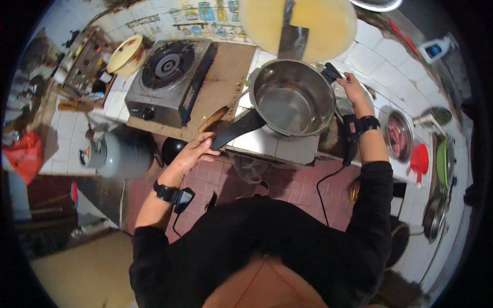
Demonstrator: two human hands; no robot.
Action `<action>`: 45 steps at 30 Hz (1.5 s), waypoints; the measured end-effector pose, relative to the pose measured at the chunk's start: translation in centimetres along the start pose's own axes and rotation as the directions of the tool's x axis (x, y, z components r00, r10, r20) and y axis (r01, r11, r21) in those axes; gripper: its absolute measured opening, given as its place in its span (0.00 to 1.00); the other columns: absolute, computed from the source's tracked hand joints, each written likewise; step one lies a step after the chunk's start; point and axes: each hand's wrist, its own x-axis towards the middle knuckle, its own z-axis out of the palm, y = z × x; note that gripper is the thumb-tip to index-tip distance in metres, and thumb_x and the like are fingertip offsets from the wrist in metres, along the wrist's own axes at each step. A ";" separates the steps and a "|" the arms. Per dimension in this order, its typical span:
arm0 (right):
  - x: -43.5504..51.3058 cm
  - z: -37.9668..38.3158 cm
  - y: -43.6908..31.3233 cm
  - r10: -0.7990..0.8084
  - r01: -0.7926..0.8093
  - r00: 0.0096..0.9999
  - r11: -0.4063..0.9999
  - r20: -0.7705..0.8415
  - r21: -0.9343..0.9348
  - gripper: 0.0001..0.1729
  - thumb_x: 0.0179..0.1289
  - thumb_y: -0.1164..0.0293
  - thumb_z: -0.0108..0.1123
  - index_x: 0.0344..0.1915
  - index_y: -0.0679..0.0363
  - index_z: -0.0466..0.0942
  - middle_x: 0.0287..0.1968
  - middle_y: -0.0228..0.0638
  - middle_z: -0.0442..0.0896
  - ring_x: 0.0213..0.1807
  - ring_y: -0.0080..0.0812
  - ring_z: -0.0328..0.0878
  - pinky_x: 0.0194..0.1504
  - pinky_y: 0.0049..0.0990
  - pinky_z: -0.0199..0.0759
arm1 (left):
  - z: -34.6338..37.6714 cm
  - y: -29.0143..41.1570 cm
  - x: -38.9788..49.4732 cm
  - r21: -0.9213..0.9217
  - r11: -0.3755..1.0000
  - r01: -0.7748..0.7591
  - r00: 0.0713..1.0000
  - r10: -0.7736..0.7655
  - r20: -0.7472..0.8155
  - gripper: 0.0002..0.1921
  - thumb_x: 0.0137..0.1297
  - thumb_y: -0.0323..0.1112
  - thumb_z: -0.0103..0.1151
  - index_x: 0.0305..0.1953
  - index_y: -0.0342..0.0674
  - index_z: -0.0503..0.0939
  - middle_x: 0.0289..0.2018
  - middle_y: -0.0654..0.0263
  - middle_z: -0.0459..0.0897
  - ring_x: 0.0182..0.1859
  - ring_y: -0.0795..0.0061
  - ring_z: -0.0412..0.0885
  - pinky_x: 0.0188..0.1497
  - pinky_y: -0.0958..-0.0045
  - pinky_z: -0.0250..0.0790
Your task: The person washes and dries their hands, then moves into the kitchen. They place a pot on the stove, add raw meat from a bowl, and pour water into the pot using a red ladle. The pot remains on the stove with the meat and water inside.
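A metal pressure cooker pot without a lid is in front of me, with some clear liquid seemingly at its bottom. My left hand is at the end of its long black handle, the thumb on top and fingers below. At the short black handle on the pot's far right side is my right hand, the fingers partly curled; its grip is partly hidden. A cleaver lies on a round yellow board beyond the pot. Left of the pot, a wooden-handled utensil rests near the counter's edge.
A gas stove burner stands at the left beside a patterned enamel basin. At the right are a metal bowl of raw meat, a red plastic ladle and a green basin. A gas cylinder stands below left.
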 end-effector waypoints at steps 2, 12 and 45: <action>2.7 1.1 1.2 0.015 -0.012 0.999 0.998 0.052 -0.063 0.35 0.48 0.55 0.57 0.48 0.71 0.65 0.45 0.54 0.72 0.48 0.43 0.69 0.49 0.31 0.61 | 1.0 0.0 0.9 0.055 0.996 0.067 0.998 -0.067 -0.002 0.25 0.61 0.43 0.48 0.54 0.34 0.59 0.43 0.62 0.70 0.37 0.77 0.76 0.32 0.83 0.69; 4.7 0.9 -3.9 0.296 -0.383 0.902 0.885 0.314 0.264 0.18 0.53 0.57 0.55 0.18 0.60 0.72 0.13 0.28 0.69 0.09 0.21 0.60 0.11 0.21 0.50 | 1.0 1.1 0.7 -0.094 0.996 0.005 0.997 -0.012 -0.077 0.09 0.58 0.37 0.53 0.30 0.38 0.70 0.21 0.73 0.72 0.20 0.90 0.64 0.18 0.90 0.51; 18.6 29.9 -39.3 0.040 -0.232 0.954 0.729 0.297 0.644 0.13 0.52 0.60 0.56 0.32 0.57 0.76 0.20 0.27 0.73 0.12 0.18 0.63 0.11 0.14 0.56 | -38.7 16.6 -1.6 -0.088 0.929 -0.359 0.874 0.301 -0.383 0.11 0.58 0.36 0.54 0.35 0.34 0.72 0.20 0.70 0.72 0.16 0.92 0.61 0.14 0.91 0.50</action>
